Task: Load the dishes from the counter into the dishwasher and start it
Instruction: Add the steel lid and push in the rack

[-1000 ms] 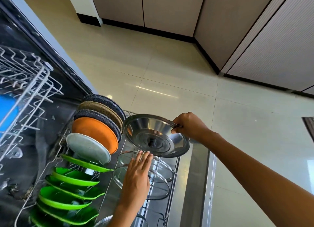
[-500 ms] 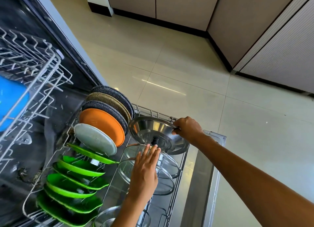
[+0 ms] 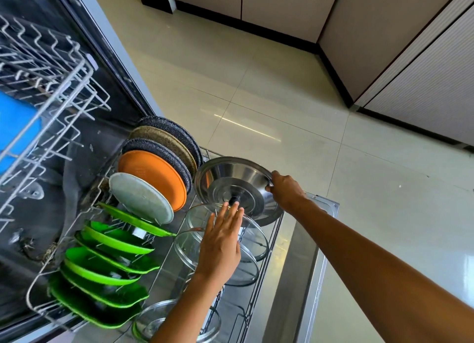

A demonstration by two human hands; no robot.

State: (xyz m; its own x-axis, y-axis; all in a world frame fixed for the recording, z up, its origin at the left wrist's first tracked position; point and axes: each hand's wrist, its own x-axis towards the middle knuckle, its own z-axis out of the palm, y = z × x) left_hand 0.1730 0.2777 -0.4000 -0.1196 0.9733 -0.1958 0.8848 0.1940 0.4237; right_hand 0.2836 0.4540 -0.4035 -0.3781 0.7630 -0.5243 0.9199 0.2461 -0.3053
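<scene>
On my left the upper rack (image 3: 46, 68) stands pulled out with something blue (image 3: 15, 127) lying in it, and below it the lower rack (image 3: 33, 299) carries its row of green plates (image 3: 102, 270), then the pale plate (image 3: 141, 199), the orange plate (image 3: 154, 178) and the dark speckled plates (image 3: 174, 134) behind that, none of which has shifted in the last second. What has changed sits further right: my left hand (image 3: 220, 245), fingers straight and spread, has slid forward over the glass lids (image 3: 230, 255) until its fingertips almost reach the black knob (image 3: 234, 200) of the steel lid (image 3: 230, 186). That lid has come down from where I held it above the rack and now leans on edge at the far end of the lid row, just beside the speckled plates. My right hand (image 3: 284, 188) still pinches its rim on the far side. I judge the lid is nearly seated, so the left hand is there to steady it while I let go. Beyond lies the open door (image 3: 315, 242) and the tiled floor (image 3: 282, 98); closing up and starting the wash are not yet done.
</scene>
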